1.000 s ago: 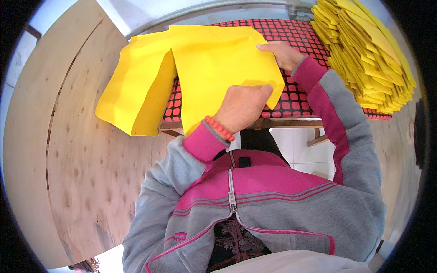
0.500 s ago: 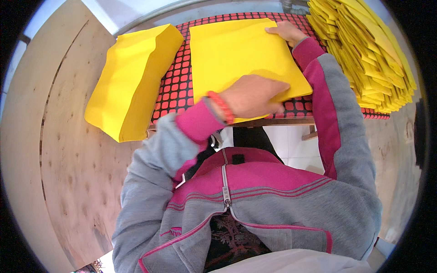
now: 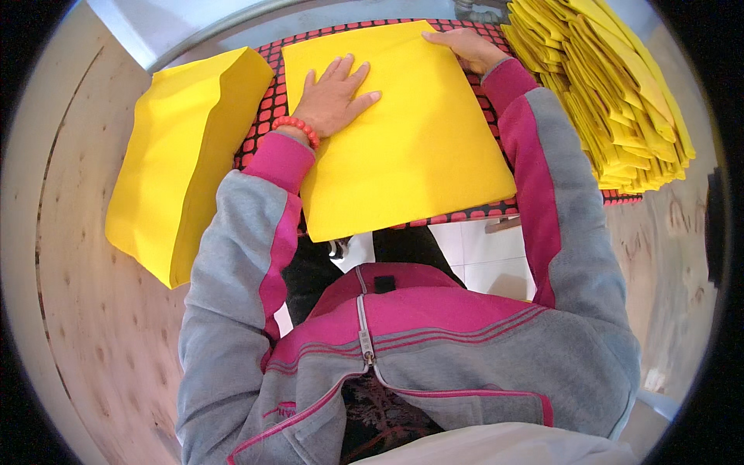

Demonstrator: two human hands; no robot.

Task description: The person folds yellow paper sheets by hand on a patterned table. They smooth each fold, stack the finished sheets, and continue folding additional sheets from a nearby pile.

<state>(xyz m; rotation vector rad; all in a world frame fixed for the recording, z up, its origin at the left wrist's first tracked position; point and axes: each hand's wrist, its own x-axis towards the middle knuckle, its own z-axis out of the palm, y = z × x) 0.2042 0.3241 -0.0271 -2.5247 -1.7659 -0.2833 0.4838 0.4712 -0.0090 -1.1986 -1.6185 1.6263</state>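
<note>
Cloth (image 3: 403,155), bright yellow and wide, lies flat in the middle of the table (image 3: 271,101), with its near left corner poking out past the table's edge. The left hand (image 3: 333,101) rests on it near the far left side. That grip is wide open, with the palm down and the fingers spread, and it has hold of nothing. It looks like the palm is there to press the cloth smooth and stop it from sliding. The right hand (image 3: 465,48) is at the far right corner, with its thumb on top. Its other fingers are hard to see, so one cannot tell if that grip pinches the corner.

A folded yellow cloth (image 3: 167,147) sits on the left, just beside the first one, and hangs past the table. A tall pile of yellow cloths (image 3: 612,101) is on the right, maybe put there to be easy to reach.

The table top is red squares with black lines between them. A big wooden board (image 3: 85,232) is on the left side of the room. White floor tiles (image 3: 477,244) show below the table, and a grey bar (image 3: 225,29) runs behind it.
</note>
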